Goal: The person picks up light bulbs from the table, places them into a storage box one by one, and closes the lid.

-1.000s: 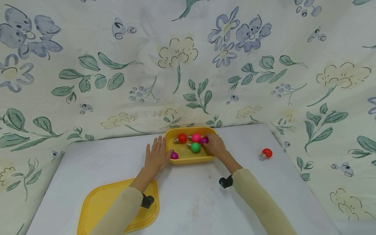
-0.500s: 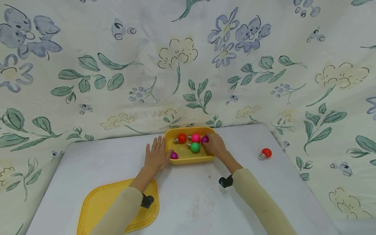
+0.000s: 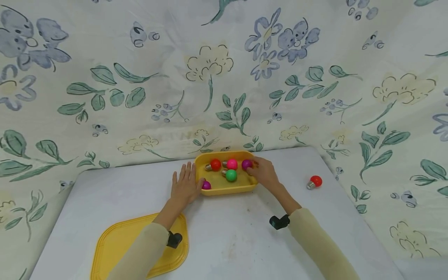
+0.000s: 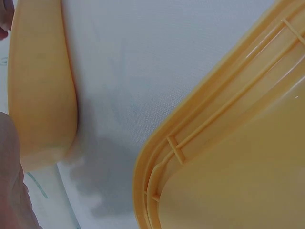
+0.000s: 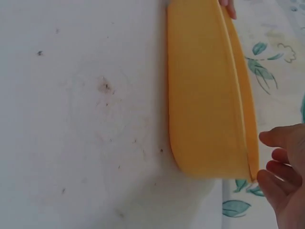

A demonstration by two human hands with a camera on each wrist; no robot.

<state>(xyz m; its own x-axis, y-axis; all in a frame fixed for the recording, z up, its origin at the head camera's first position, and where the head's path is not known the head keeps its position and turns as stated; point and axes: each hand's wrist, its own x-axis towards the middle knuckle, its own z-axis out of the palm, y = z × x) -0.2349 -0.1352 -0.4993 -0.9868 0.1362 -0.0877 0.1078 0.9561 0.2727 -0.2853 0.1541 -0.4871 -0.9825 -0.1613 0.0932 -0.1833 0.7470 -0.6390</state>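
A yellow box [image 3: 231, 191] stands at the back of the white table. In it lie a red bulb [image 3: 215, 165], a pink bulb [image 3: 232, 164], a green bulb [image 3: 231, 175] and two purple round pieces, one at the right end [image 3: 246, 165] and one in the front left corner [image 3: 206, 185]. My left hand [image 3: 184, 182] rests at the box's left end, fingers straight and spread, thumb over the rim. My right hand [image 3: 266, 173] is at the right end, thumb and fingers parted beside the right purple piece; the right wrist view shows its fingertips at the rim.
Another red bulb [image 3: 316, 181] with a silver base lies on the table at the right. A flat yellow lid [image 3: 119, 245] lies at the front left, partly under the left sleeve. Behind the table hangs a flower-patterned cloth [image 3: 210, 116].
My right hand has let go of the purple piece at the box's right end and drawn back slightly to the right, so more of the piece shows. The left hand stays put.
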